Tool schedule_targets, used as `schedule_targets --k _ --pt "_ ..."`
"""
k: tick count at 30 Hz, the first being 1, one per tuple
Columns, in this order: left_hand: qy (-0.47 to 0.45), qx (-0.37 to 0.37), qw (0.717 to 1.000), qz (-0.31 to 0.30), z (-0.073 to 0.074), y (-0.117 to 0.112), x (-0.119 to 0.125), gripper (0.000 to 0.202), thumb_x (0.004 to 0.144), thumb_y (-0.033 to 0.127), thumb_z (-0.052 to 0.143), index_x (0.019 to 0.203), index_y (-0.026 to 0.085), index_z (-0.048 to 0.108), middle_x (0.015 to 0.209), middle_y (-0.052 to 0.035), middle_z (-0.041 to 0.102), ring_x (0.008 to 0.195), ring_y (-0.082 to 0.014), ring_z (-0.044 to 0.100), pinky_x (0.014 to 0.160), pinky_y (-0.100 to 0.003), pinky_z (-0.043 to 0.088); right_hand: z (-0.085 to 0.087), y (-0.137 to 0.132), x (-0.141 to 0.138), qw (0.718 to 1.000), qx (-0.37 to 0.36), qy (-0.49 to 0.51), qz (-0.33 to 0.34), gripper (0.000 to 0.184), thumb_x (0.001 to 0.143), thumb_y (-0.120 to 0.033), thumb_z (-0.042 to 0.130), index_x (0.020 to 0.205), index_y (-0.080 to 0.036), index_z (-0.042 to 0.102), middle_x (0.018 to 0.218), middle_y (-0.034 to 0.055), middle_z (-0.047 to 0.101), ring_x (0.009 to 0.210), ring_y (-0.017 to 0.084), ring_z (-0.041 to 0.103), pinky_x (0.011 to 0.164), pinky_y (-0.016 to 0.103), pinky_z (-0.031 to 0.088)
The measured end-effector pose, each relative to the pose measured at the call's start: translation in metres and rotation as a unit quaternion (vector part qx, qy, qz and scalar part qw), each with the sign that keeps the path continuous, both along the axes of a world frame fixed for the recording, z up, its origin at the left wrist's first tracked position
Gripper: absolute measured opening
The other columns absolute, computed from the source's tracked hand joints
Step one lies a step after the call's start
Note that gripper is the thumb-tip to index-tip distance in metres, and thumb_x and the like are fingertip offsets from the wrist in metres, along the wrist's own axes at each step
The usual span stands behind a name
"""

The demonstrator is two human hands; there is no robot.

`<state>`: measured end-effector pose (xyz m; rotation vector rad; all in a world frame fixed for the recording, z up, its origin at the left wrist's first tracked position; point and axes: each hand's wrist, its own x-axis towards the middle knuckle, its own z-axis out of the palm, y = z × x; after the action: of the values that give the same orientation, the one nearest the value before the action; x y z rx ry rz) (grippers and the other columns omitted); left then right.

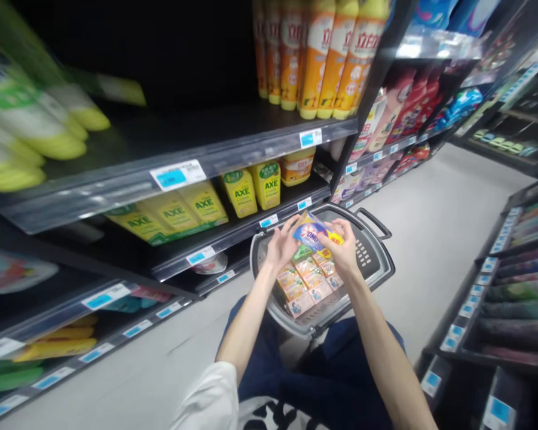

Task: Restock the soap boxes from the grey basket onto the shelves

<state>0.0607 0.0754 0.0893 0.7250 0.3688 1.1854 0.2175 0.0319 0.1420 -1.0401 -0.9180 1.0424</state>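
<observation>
A blue and yellow OMO packet (308, 233) is held up over a grey shopping basket (275, 315). My right hand (344, 245) grips its right side, the thumb lying across the front. At the packet's left edge, the curved fingers of my left hand (281, 246) close on it. Beneath both hands, several small orange and pink packs (308, 272) lie in rows inside the basket. A green pack (302, 253) shows just below the OMO packet, partly covered by it.
The basket, its black handle (376, 223) to the right, stands on the pale aisle floor (424, 227) before my knees. Yellow AXE bottles (240, 194) line a low shelf at left; orange bottles (318, 57) stand above. Another rack (488, 298) borders the right.
</observation>
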Motion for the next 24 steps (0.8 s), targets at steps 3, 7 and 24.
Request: schedule_targets --k 3,7,24 --pt "0.185 0.155 0.969 -0.056 0.041 0.005 -0.032 0.099 0.063 0.053 0.094 0.148 0.026 0.051 0.150 -0.0134 0.055 0.139 -0.0352 0.053 0.111 -0.043 0.047 0.003 -0.004 -0.001 0.995 0.067 -0.076 0.001 0.060 0.058 -0.032 0.096 0.099 -0.025 0.052 0.101 0.0013 0.074 0.091 0.020 0.072 0.083 0.030 0.060" --pt "0.412 0.272 0.869 -0.025 0.081 -0.002 -0.050 0.108 0.053 0.036 0.099 0.149 0.026 0.049 0.148 -0.0125 0.055 0.131 -0.0321 0.057 0.112 -0.041 0.046 -0.009 0.000 -0.004 0.985 0.106 -0.131 0.038 0.055 0.065 -0.034 0.093 0.104 -0.025 0.055 0.109 0.0064 0.073 0.099 0.024 0.073 0.088 0.033 0.060" --pt "0.450 0.455 0.628 0.443 0.349 -0.008 -0.145 0.056 0.066 0.042 0.093 0.112 0.027 0.064 0.112 -0.0042 0.069 0.103 -0.0264 0.069 0.093 -0.038 0.057 -0.028 0.035 -0.034 0.985 -0.028 0.089 0.146 0.064 0.074 -0.078 0.068 0.111 -0.027 0.068 0.097 0.0115 0.074 0.072 0.026 0.069 0.058 0.037 0.053"
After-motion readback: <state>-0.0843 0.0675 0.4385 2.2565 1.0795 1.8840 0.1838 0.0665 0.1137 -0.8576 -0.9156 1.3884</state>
